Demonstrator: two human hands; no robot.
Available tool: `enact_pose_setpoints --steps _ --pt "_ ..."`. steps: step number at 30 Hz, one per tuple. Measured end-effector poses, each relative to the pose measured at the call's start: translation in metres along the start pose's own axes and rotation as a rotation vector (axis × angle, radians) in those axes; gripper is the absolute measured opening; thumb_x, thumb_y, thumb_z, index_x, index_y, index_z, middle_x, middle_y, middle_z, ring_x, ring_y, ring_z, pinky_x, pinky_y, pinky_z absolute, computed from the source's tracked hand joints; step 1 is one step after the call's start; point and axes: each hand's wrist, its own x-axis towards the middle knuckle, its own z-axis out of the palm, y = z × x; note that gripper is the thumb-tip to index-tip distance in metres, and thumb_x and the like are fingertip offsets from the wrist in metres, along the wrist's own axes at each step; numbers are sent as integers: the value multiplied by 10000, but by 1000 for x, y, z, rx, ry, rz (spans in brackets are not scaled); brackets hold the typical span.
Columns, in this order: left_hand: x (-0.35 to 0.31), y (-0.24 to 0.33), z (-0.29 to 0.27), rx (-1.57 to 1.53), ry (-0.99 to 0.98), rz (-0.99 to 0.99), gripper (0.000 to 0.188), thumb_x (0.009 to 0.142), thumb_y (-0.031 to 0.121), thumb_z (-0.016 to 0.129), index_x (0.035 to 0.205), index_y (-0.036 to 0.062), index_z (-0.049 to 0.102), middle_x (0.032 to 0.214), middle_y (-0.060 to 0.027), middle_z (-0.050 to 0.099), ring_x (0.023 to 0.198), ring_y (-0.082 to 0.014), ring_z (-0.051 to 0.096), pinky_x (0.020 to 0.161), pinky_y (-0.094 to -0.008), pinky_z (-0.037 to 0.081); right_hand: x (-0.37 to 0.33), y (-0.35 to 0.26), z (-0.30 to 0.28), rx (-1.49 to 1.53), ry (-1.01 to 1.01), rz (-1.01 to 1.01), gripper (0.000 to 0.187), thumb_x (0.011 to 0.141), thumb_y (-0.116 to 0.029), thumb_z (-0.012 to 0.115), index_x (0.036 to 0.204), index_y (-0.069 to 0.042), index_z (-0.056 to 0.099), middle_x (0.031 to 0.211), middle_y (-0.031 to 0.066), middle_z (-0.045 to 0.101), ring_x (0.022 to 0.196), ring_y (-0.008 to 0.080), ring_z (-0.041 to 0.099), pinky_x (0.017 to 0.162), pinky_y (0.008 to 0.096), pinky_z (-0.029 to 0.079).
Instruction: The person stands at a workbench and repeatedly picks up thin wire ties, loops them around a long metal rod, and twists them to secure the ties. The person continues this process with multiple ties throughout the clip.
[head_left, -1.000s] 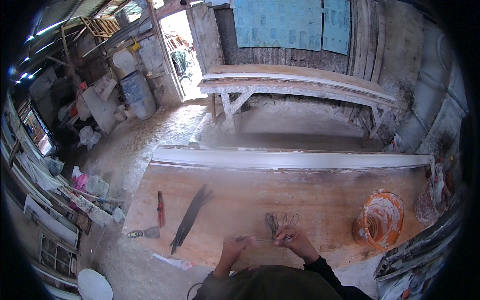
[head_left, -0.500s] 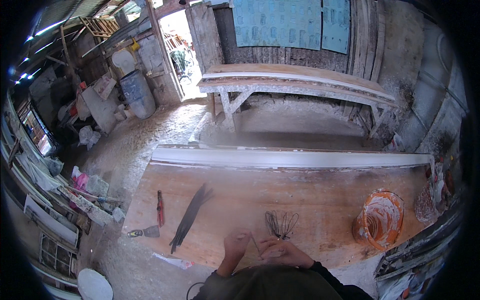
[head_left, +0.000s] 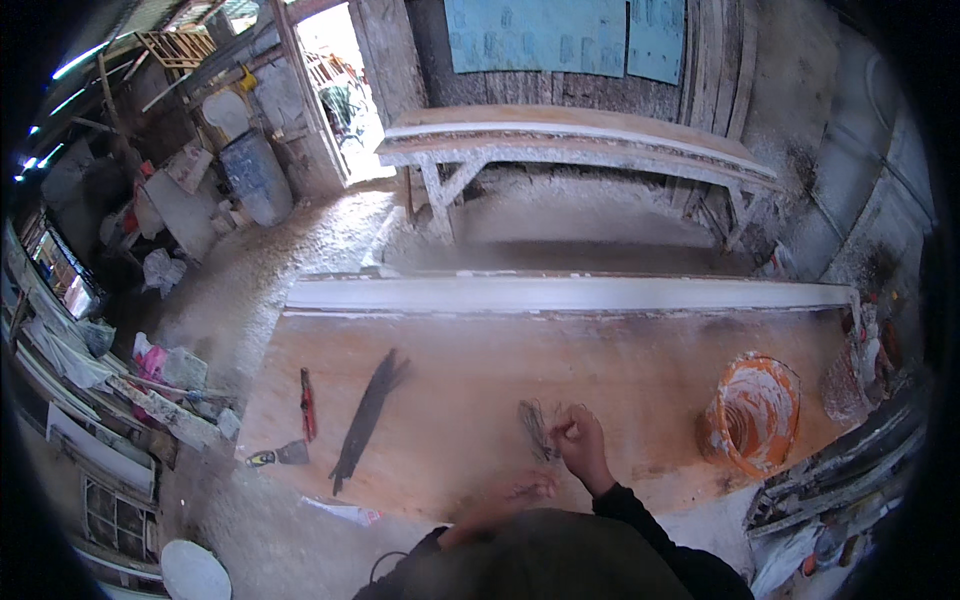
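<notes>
My right hand [head_left: 584, 446] is raised over the near middle of the wooden table, thumb and fingertips pinched together beside a small bundle of thin dark wire loops [head_left: 533, 425]. Whether a wire is in that pinch is too fine to see. Lower down, close to my body, my left hand [head_left: 508, 490] is smeared by motion, its fingers pointing right; what it holds, if anything, does not show. Further left lies a bunch of long black strips [head_left: 367, 420]. Red-handled pliers [head_left: 308, 405] and a putty knife [head_left: 280, 455] rest near the table's left end.
An orange bucket [head_left: 753, 415] coated with white residue stands on the right of the table [head_left: 450, 390]. Along the far edge runs a long white moulding [head_left: 570, 295]. A second bench [head_left: 590, 135] is against the back wall. A blue barrel [head_left: 256, 178] stands left of the doorway.
My right hand has risen from beside my left hand to the wire loops, which look bunched closer. My left hand has shifted right and lower. The thin strip between the hands no longer shows.
</notes>
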Motion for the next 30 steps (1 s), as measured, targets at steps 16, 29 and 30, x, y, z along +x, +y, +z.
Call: enact_pose_setpoints --steps 16,29,30 --pt "-2 20 -51 19 346 37 78 792 106 595 829 38 606 842 -53 598 641 -88 527 518 -206 389 -4 -4 -22 463 -489 414 116 725 -151 677 718 -45 628 688 20 572 691 110 525 643 278 412" --pt "22 -56 -91 194 675 96 116 810 151 597 774 45 566 629 11 510 562 -56 462 471 -196 368 -47 -14 6 448 -627 242 210 771 -223 653 749 -21 601 721 50 574 722 142 528 682 279 405" --pt "25 -62 -90 176 682 100 114 811 151 596 773 47 566 628 13 506 561 -54 458 474 -197 370 -46 -11 7 441 -653 257 210 773 -219 649 755 -16 600 724 53 577 726 143 530 686 281 406"
